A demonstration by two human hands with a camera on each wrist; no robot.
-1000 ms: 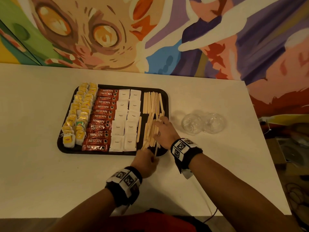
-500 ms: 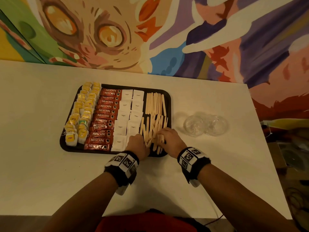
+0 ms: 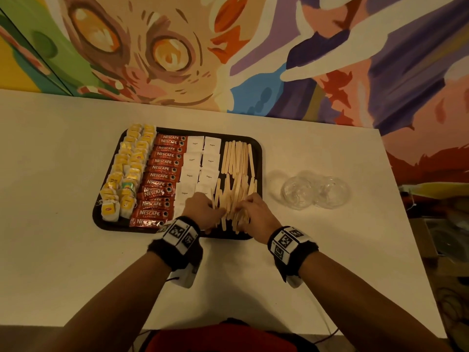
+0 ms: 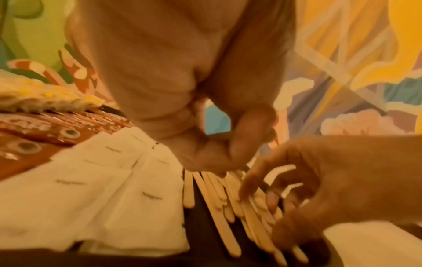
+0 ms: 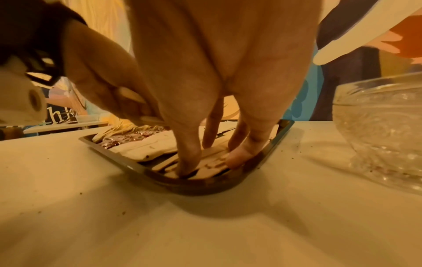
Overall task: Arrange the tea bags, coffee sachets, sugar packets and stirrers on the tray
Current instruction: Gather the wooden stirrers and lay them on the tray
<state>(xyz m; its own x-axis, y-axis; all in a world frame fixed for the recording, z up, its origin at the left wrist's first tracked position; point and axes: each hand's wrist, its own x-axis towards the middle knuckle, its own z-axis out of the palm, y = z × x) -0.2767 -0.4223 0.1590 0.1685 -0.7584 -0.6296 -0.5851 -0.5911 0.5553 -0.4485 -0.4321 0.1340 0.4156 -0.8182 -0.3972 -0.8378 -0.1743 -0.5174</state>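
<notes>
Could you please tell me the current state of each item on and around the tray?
Tea bags: two rows, tray's left edge.
Coffee sachets: overlapping in one column.
Sugar packets: two columns.
Far stirrers: lined up.
Near stirrers: jumbled.
Left hand, right hand: fingers on the near stirrers.
Glass bowls: empty, off the tray.

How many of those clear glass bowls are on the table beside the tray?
2. Both stand on the white table, right of the tray: the nearer bowl beside it, the farther bowl just beyond. None appears hidden.
</notes>
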